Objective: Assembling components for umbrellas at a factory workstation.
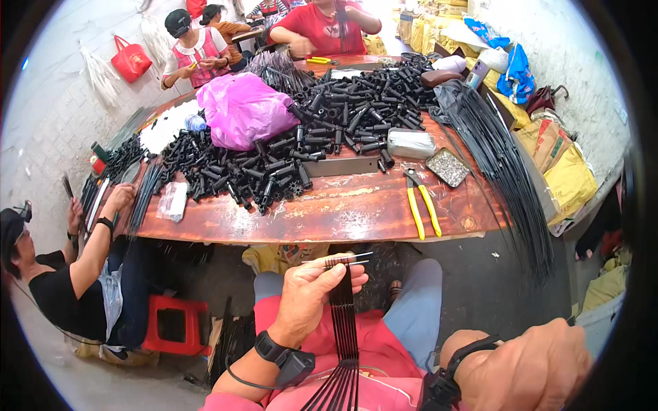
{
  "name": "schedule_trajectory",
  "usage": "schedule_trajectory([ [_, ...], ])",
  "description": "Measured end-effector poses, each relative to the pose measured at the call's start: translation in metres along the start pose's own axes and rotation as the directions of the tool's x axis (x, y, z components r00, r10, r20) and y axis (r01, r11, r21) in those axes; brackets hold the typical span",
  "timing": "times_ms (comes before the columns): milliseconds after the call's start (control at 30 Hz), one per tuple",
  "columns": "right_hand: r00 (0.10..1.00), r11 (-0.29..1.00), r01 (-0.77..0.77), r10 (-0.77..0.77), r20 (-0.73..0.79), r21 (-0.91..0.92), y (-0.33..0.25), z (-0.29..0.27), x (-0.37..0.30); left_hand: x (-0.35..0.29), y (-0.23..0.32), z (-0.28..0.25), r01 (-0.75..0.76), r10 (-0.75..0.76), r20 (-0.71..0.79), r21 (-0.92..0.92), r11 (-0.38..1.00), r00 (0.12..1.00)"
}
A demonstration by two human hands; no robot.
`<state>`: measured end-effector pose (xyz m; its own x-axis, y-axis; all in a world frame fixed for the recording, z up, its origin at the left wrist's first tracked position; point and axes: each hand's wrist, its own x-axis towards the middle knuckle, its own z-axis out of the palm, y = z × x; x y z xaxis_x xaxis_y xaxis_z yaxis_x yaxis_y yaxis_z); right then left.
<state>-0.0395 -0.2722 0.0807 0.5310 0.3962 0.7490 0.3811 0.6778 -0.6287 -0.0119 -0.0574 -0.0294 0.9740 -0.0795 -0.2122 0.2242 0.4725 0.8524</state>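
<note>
wooden table (pixel 356 212) – black tubes (pixel 343 109) (heaped), yellow-handled pliers (pixel 420 202)

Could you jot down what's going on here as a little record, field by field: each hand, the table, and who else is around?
Left hand: grips a bundle of thin black rods, ends level at the fingertips
Right hand: low at the picture's edge, grip hidden
Table: worn wood, heaped with black plastic tubes
Also there: yellow-handled pliers, pink plastic bag, tray of small metal bits
Others: seated co-worker at left, more people at the far end
</note>
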Motion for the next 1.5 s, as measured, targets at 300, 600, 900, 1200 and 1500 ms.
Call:
schedule_trajectory([
  [300,0.992,0.997,-0.078,0.078,-0.103,0.007,-0.013,-0.021,-0.058,-0.002,-0.001,0.003,-0.027,0.026,0.015,0.017,1.0,1.0],
  [600,0.969,0.986,-0.16,0.149,-0.195,-0.04,0.016,-0.004,-0.028,-0.005,0.0,-0.003,-0.034,0.034,0.004,0.017,0.999,0.999],
  [900,0.947,0.968,-0.227,0.194,-0.258,-0.108,-0.002,-0.016,-0.08,-0.002,0.001,0.004,-0.022,0.021,0.029,0.024,0.999,0.999],
  [1200,0.918,0.928,-0.308,0.23,-0.324,-0.211,0.032,-0.007,-0.004,-0.005,0.002,-0.008,-0.033,0.033,-0.015,-0.013,0.999,0.999],
  [1500,0.671,0.555,-0.72,0.71,-0.214,-0.417,0.132,-0.04,-0.046,-0.001,-0.003,-0.01,-0.1,0.1,0.006,0.111,0.989,0.995],
])
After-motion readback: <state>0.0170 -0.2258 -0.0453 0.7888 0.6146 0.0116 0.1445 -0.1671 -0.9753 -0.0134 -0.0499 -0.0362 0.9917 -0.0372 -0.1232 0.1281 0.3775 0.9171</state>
